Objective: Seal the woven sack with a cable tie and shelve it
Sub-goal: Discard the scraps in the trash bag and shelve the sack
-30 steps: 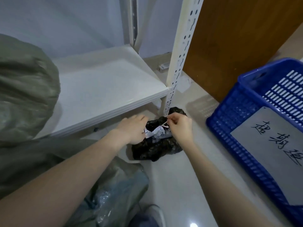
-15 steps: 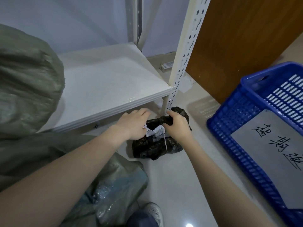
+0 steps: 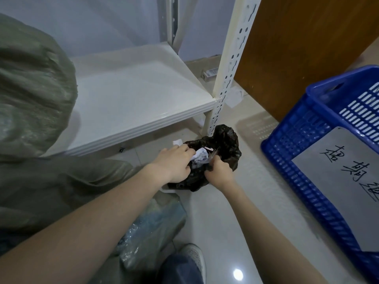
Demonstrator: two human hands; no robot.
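Gripping the black bag (image 3: 223, 144), both hands (image 3: 196, 169) leave its mouth pointing up

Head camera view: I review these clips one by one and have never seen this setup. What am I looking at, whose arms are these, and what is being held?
There is no machine here. A person wears one wide-angle camera on the head, so you look down along their own bare arms. The left hand reaches into a small black plastic bag on the tiled floor, its fingers on crumpled white paper. The right hand is closed round something thin and dark; it is too blurred to name. Beside the bag stand a white metal shelf and a blue plastic basket holding a handwritten sheet. The large grey-green woven sack lies at left, untouched.
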